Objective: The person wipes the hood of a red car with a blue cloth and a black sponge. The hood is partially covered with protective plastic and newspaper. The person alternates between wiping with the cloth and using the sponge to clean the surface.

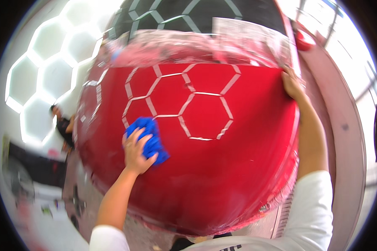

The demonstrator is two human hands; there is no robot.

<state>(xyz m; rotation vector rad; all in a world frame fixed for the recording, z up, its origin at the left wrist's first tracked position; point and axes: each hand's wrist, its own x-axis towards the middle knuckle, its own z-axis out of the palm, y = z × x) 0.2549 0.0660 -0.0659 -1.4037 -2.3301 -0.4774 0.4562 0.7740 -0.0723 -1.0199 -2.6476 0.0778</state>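
Note:
A glossy red car hood (188,175) fills the middle of the view, with bright hexagon outlines of light mirrored in its paint. On its left half my left hand (137,154) presses a crumpled blue cloth (157,147), fingers spread over it and the thumb along its lower side. My right hand (292,83) rests at the hood's far right corner, its fingers stretched out along the edge, holding nothing that I can see. That hand is slightly blurred.
Clear plastic film and paper (251,37) cover the area behind the hood, below the dark windshield (209,14). Wrinkled film hangs around the front edge. A person in dark clothes (65,127) is at the left. A low pinkish ledge (343,125) runs along the right.

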